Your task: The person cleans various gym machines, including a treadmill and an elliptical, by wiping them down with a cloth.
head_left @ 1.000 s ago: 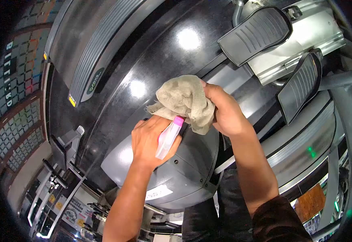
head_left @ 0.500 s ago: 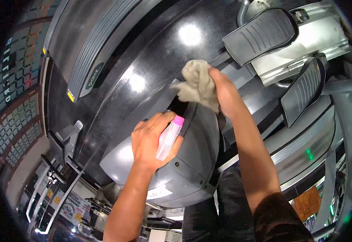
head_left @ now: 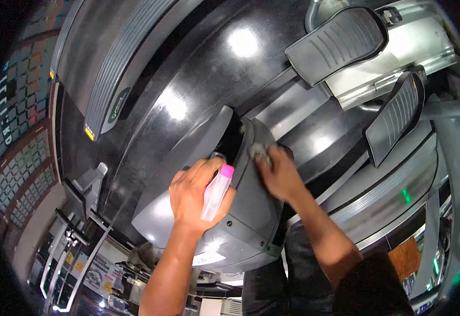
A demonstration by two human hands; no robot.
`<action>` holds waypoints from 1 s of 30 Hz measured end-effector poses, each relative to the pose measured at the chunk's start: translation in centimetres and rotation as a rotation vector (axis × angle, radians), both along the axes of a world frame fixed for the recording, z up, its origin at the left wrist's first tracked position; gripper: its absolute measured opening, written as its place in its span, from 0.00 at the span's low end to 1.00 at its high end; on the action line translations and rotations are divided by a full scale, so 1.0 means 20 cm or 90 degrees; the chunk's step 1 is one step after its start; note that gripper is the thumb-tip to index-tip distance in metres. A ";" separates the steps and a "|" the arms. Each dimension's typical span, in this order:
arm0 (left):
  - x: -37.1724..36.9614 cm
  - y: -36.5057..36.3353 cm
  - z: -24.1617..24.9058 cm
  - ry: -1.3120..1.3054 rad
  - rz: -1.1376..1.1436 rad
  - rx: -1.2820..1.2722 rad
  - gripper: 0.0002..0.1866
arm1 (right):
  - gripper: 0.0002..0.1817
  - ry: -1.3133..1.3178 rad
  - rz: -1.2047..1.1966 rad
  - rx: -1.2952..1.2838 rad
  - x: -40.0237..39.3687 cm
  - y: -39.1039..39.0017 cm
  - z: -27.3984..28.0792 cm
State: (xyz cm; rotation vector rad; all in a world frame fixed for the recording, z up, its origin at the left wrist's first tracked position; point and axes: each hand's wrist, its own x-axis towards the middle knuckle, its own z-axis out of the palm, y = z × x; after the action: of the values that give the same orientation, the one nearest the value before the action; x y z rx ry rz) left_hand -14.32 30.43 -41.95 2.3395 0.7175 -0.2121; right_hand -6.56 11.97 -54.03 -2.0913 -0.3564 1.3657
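Observation:
My left hand [head_left: 194, 197] is closed around a spray bottle [head_left: 217, 196] with a pink tip and a translucent head. It is over the grey plastic housing [head_left: 253, 197] of an exercise machine, and the rest of the bottle is hidden under the hand. To its right, my right hand [head_left: 280, 174] is closed on a bunched beige cloth [head_left: 260, 152], which lies against the housing's right part. That hand and the cloth are slightly blurred, and most of the cloth is covered by the fingers.
Two black ribbed foot pedals [head_left: 340, 45] stand at the upper right beside a silver metal cover [head_left: 393, 63]. A treadmill side rail [head_left: 122, 68] runs along the upper left. Dark glossy floor [head_left: 209, 73] reflects lights. More gym equipment [head_left: 74, 247] stands at lower left.
My right hand has brought the cloth down and toward me, from above the housing's far end onto its right side. The cloth is now bunched smaller. My left hand has barely shifted.

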 end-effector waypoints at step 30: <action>0.01 0.00 0.02 0.027 -0.004 -0.023 0.17 | 0.17 -0.067 -0.044 0.004 -0.23 -0.06 0.59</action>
State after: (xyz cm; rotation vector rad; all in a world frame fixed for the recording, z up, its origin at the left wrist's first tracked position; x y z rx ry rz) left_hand -14.09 30.35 -41.63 2.3102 0.7213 -0.2764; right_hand -11.17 10.79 -42.17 -2.1552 -0.3282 1.2163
